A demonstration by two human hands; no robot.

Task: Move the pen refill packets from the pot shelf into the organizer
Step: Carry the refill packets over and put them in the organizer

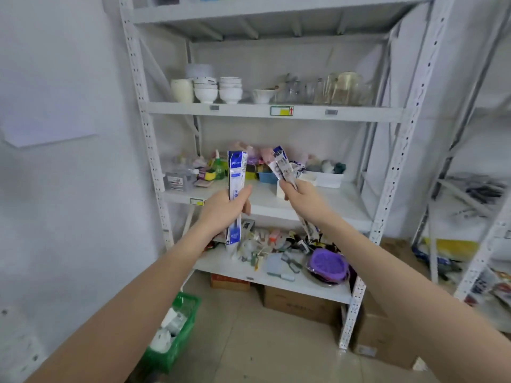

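My left hand point(225, 207) grips a long blue-and-white pen refill packet point(236, 168) upright, its top end above my fingers and its bottom end below my wrist. My right hand point(300, 195) grips a small bunch of refill packets point(282, 165) that lean up and to the left, their lower ends sticking out under my forearm. Both hands are raised in front of the middle shelf point(265, 201). A white organizer point(323, 178) with compartments stands on that shelf just behind my right hand.
White bowls point(218, 88) and glass jars point(343, 88) fill the upper shelf. The lower shelf holds loose small items and a purple strainer point(327, 262). Cardboard boxes point(301, 304) and a green basket point(177, 330) sit on the floor. Another rack point(475, 205) stands at the right.
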